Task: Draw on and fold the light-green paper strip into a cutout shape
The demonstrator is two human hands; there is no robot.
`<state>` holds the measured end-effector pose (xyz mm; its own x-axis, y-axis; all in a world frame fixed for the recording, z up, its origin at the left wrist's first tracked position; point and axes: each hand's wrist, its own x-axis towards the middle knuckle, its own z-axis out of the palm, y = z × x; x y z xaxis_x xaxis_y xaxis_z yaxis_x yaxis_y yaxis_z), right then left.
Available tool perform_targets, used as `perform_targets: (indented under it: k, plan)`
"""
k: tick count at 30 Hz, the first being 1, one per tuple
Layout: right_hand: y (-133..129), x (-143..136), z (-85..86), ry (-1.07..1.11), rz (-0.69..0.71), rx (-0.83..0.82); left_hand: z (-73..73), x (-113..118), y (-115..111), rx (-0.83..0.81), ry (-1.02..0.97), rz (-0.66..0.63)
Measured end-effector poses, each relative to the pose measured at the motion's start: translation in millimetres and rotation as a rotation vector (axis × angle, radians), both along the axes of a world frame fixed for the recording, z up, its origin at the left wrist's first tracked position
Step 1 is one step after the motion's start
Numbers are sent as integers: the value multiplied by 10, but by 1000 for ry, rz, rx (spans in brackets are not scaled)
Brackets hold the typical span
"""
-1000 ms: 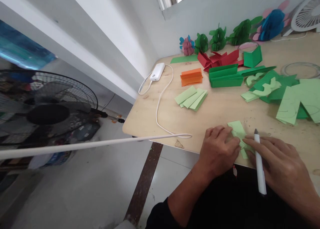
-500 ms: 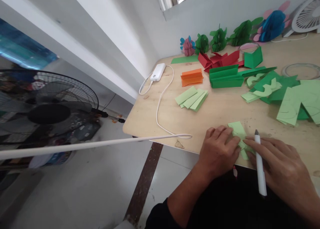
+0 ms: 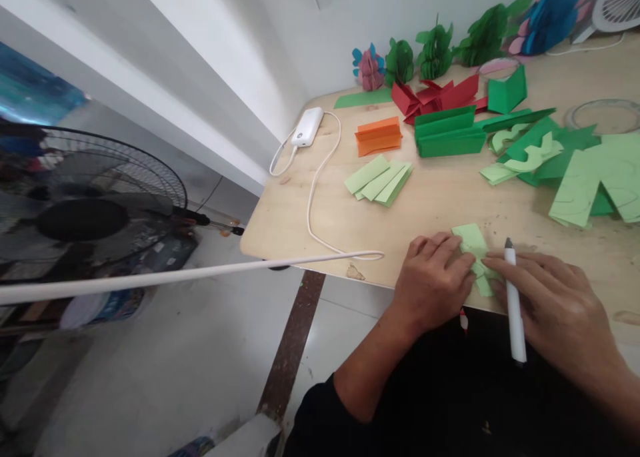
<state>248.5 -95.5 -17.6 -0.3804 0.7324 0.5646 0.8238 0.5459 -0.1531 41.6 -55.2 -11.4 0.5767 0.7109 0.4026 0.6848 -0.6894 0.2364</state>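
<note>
both hands work at the near edge of the wooden table (image 3: 440,204), on a small piece of light green paper (image 3: 473,244) lying between them. the left hand (image 3: 433,284) lies flat on the paper's near end, fingers together and pressing down. the right hand (image 3: 555,310) rests beside it, fingertips on the paper and a white pen (image 3: 513,304) tucked between the fingers, tip pointing away from the person. judged from this, the piece is partly folded and being creased; whether any line is drawn on it cannot be told. a stack of light green strips (image 3: 380,180) lies further back, near an orange folded piece (image 3: 379,136), dark green folded pieces (image 3: 445,134) and red ones (image 3: 435,97). cut green sheets (image 3: 590,184) lie to the right, finished paper ornaments (image 3: 435,50) along the wall. a white power bank (image 3: 307,126) and its cable (image 3: 315,204) lie well left of the hands, not obstructing. a standing fan (image 3: 85,210) is off the table.
</note>
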Motion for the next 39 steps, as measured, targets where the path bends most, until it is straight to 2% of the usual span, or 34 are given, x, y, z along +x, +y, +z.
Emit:
perform_targets:
  k: [9,28,39]
  plan:
    - [12,58,-32,-18,0,-6,-22,-4,-1,-20,8,-2]
    - [16,41,13,-33,19,31,-18,-6,7,-61,-21,2]
    - [6,73,-23,39,13,-25,-16,-19,0,-54,-19,-14]
